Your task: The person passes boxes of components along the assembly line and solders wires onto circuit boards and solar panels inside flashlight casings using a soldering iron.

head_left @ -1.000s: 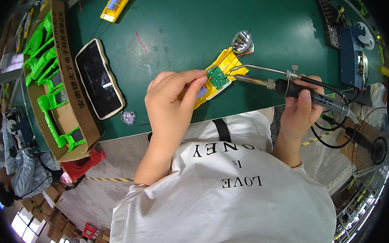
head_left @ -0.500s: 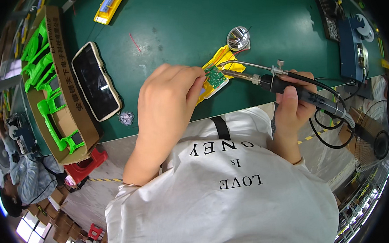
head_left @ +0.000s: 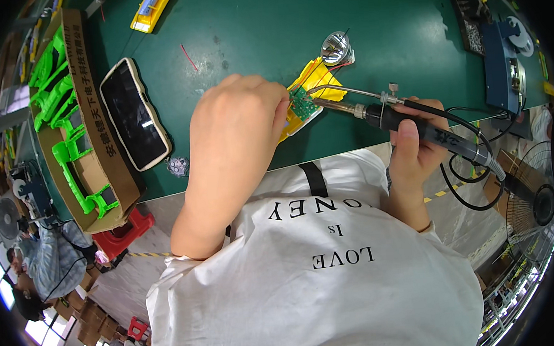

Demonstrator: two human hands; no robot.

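Observation:
My right hand (head_left: pixel 416 142) grips a soldering iron (head_left: pixel 406 121) with a thin metal solder-feed tube (head_left: pixel 348 90) clamped along it. The iron's tip reaches a small green circuit board (head_left: pixel 305 106), and the tube's end sits just beside it. This board lies in an opened yellow plastic housing (head_left: pixel 324 78) near the table's front edge. Over its left side, my left hand (head_left: pixel 237 122) is closed in a pinch; what the fingertips hold is hidden. Thin red and dark wires run from the board towards a round silver reflector (head_left: pixel 335 48) at the housing's far end.
Left stand a phone (head_left: pixel 135 114) and a cardboard box (head_left: pixel 109 138) of green plastic frames (head_left: pixel 70 165). A grey lumpy piece (head_left: pixel 177 166) and a red wire bit (head_left: pixel 189 57) lie nearby. Another yellow housing (head_left: pixel 149 10) is far left; a blue machine (head_left: pixel 502 67) stands right.
The housing, board and reflector have shifted slightly away from me and to the left. My left hand has moved the same way, still pinched. The iron's tip has followed and stays at the board.

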